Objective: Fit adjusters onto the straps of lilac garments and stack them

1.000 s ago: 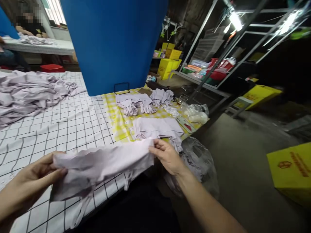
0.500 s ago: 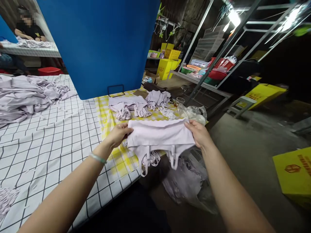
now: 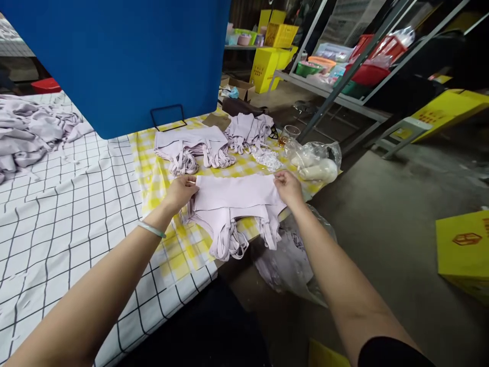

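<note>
A pale lilac strappy top (image 3: 235,193) lies flat on a stack of like tops near the table corner, its straps hanging toward me. My left hand (image 3: 182,192) pinches its far left corner; a pale bangle circles that wrist. My right hand (image 3: 288,188) grips the far right corner, fingers closed on the cloth. Just beyond is a second stack of lilac tops (image 3: 191,142) with looped straps, and to its right a looser bunch of the same garments (image 3: 250,130). Small white patterned scraps (image 3: 266,158) lie beside that bunch.
A large blue board (image 3: 133,61) stands on the table behind the stacks. Rumpled lilac fabric (image 3: 34,132) is heaped at left on the checked cloth (image 3: 76,224). A clear plastic bag (image 3: 317,163) and a glass (image 3: 289,134) sit at right. A grey metal rack (image 3: 324,86) stands beyond.
The top has come down from the air onto the stack, both hands lowering with it and still holding its corners. My view has tilted down.
</note>
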The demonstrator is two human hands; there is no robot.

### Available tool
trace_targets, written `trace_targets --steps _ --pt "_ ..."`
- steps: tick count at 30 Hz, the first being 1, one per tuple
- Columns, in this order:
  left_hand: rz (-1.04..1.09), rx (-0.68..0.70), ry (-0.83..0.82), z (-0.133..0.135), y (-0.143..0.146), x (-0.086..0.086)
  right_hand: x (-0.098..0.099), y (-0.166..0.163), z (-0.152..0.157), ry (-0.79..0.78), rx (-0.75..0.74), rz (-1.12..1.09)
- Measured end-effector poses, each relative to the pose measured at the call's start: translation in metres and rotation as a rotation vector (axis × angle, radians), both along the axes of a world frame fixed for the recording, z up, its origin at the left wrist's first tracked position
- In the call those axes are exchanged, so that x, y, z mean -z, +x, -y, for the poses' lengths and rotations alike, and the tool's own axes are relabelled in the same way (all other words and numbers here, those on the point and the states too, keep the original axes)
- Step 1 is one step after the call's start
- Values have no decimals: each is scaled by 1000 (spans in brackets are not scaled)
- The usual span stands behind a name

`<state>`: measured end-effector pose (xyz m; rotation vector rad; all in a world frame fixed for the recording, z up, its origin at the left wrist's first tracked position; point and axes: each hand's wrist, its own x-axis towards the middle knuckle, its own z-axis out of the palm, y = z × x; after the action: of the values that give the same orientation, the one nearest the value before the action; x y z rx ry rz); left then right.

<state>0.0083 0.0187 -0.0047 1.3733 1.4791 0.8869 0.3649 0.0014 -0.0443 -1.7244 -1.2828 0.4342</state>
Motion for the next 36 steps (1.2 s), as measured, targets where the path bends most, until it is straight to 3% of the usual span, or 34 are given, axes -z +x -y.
trace_targets --steps 2,5,7,9,14,18,21,23,25,26,29,31,33,36 --pt "-298 49 255 3 5 -3 -2 -6 3 59 -37 189" --pt "-717 322 585 12 19 -4 0 -17 6 113 -190 557" --pt "-870 493 560 17 27 2 7 -21 6 19 -283 673" --pt "-955 557 457 19 31 11 17 -22 3 -116 -334 693" --pt "-978 568 395 12 35 23 31 -17 -7 -221 -345 684" --pt "-955 478 353 38 27 8 28 -17 3 -195 -358 746" --pt "-841 365 379 78 -9 -3 26 -15 5 -123 -366 885" --pt "-723 273 349 104 -49 -4 22 -27 -8 48 -225 963" --pt "-635 119 292 129 -100 0 11 -69 -23 278 -244 976" --pt "-605 28 268 138 -127 2 4 -103 -26 378 -325 945" --pt "-524 -263 253 155 -200 15 -12 -248 -21 555 -715 808" --pt "-475 -456 326 157 -232 25 -14 -360 -13 531 -998 739" --pt "-472 -610 442 156 -246 35 -9 -463 -11 416 -1175 664" --pt "-579 -695 597 155 -243 47 -2 -588 -31 241 -1200 597"
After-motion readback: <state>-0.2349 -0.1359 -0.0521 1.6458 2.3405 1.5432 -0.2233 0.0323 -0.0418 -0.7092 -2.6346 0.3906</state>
